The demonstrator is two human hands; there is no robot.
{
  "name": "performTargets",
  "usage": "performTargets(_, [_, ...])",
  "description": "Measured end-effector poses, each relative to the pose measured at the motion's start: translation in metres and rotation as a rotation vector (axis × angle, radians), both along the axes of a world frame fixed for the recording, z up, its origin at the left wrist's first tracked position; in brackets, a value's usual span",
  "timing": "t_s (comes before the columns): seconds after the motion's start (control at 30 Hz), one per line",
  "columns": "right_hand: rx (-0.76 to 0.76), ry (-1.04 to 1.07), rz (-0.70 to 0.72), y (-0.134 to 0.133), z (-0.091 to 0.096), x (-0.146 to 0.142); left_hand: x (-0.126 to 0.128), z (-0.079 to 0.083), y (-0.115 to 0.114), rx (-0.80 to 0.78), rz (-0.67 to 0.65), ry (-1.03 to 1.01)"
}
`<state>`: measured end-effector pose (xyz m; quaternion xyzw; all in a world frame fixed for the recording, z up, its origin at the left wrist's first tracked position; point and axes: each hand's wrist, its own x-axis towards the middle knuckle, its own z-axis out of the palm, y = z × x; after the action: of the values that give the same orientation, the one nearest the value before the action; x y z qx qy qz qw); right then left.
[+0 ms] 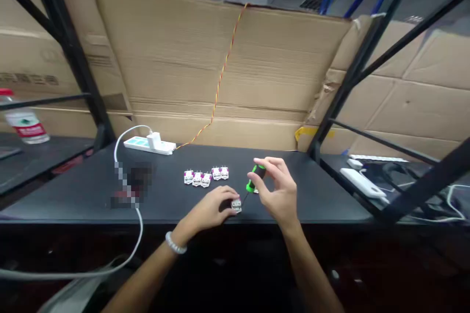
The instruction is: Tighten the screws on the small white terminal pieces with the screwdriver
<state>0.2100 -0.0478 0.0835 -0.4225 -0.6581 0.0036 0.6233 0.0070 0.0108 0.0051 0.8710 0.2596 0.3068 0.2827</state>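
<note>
My left hand (215, 208) rests on the black table (91, 195) with its fingers closed around a small white connector block (237, 205). My right hand (279, 188) pinches the green and black handle of a small screwdriver (254, 178), whose thin shaft slants down to the block. A bead bracelet circles my left wrist. Just behind my hands, several more white and purple connector blocks (205, 176) lie in a row.
A white power strip (149, 144) with a plugged adapter sits at the back left, its white cable looping off the table's front edge. A red-yellow wire (220, 78) runs up the cardboard wall. A bottle (24, 120) stands far left; white devices (362, 182) lie right.
</note>
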Motion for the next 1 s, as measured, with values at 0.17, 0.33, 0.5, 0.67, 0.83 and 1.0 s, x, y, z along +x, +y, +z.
performTargets(0.17, [-0.094, -0.044, 0.161, -0.001, 0.004, 0.002, 0.000, 0.001, 0.000, -0.007, 0.003, -0.010])
performTargets(0.33, [-0.033, 0.032, 0.018, 0.008, 0.001, -0.001, -0.001, -0.002, 0.000, -0.006, 0.012, -0.022])
performTargets(0.5, [-0.147, 0.004, 0.201, 0.007, 0.002, -0.002, -0.001, -0.003, 0.000, -0.001, 0.012, -0.028])
performTargets(0.67, [-0.033, -0.059, -0.044, 0.005, 0.004, -0.004, 0.000, -0.003, 0.000, 0.011, 0.014, -0.030])
performTargets(0.83, [-0.136, -0.029, 0.153, 0.007, 0.003, -0.003, -0.001, -0.003, 0.000, 0.024, 0.006, -0.014])
performTargets(1.0, [-0.023, -0.085, -0.060, 0.005, 0.005, -0.004, -0.001, -0.001, -0.002, 0.025, 0.015, -0.012])
